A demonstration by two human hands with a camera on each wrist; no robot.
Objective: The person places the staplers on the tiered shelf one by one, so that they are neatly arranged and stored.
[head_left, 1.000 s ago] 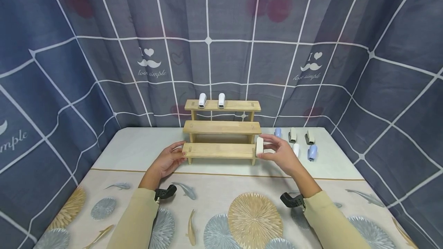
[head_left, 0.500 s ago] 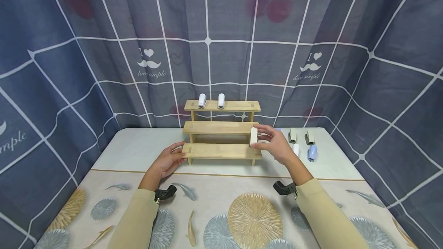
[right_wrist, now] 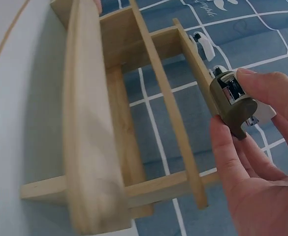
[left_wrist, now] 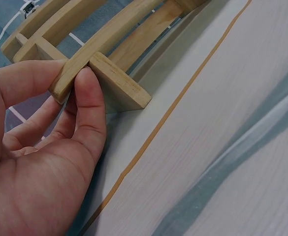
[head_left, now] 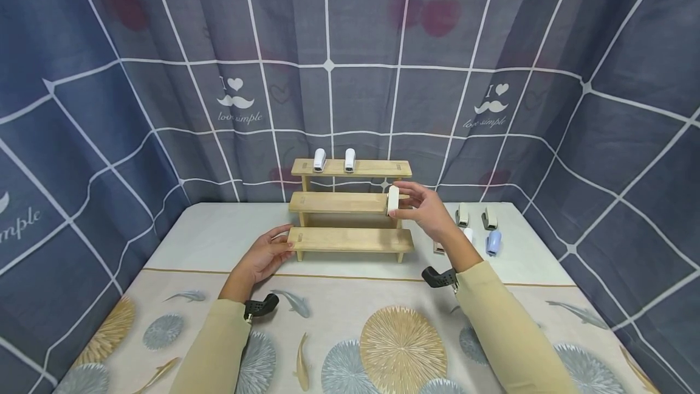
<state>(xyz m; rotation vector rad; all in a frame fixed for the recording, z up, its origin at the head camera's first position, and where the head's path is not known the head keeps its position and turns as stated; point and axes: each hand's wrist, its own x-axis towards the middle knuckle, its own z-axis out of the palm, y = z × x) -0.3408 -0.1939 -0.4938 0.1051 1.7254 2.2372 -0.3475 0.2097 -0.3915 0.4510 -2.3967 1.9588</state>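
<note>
A three-step wooden display stand [head_left: 350,239] stands on the white strip of the table. My left hand [head_left: 265,255] pinches the left end of its lowest board; in the left wrist view the thumb [left_wrist: 89,91] presses the near side under the board's edge. Between thumb and fingers of my right hand [head_left: 429,214] is a small stapler [head_left: 392,200], cream on top with an olive base [right_wrist: 227,108]. It is held upright, overlapping the right end of the middle board in the head view. Two white staplers [head_left: 319,160] sit on the top board, left of its centre.
Right of the stand lie several more small staplers: two cream ones [head_left: 462,214], a blue one [head_left: 493,242] and a white one [head_left: 468,234] partly behind my right forearm. A grid-patterned curtain [head_left: 361,102] closes off the back and sides. A patterned cloth [head_left: 350,297] covers the table's front.
My right hand has carried the stapler up and left, from the right end of the lowest board to the middle board. The left hand stays on the stand.
</note>
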